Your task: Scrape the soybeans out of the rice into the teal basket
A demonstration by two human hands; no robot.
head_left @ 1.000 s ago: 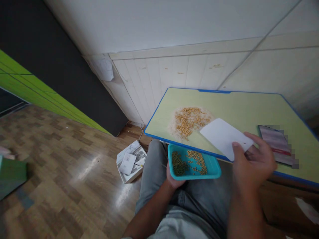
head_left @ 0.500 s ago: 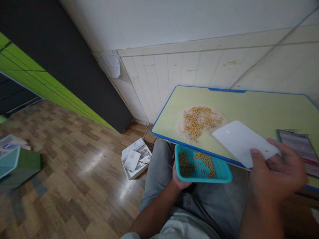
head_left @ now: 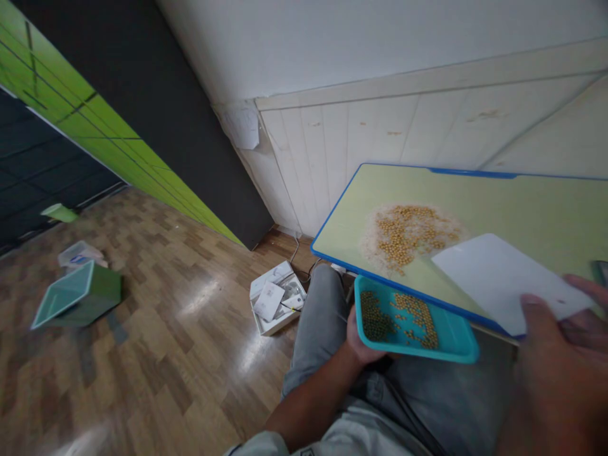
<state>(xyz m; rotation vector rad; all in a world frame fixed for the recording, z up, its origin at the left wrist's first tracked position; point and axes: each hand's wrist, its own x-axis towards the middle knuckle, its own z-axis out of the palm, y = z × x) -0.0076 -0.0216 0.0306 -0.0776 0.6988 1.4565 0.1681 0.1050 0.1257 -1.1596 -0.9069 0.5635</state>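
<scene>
My left hand grips the left end of a turquoise plastic tray, held over my lap just below the table's front edge. Inside the tray lie dark green beans at the left and yellow soybeans towards the middle. Between the thumb and fingers of my right hand is a white plastic scraper, slanting over the front of the table. Left of its edge, a spread of soybeans mixed with pale rice-like grains covers part of the tabletop.
The pale green table has a blue rim and stands by a white panelled wall. A dark flat object shows at the right edge. On the wooden floor sit an open white box and a green bin.
The view has swung left, so the table, tray and hands appear farther right. Both hands keep their holds, and the bean pile looks the same.
</scene>
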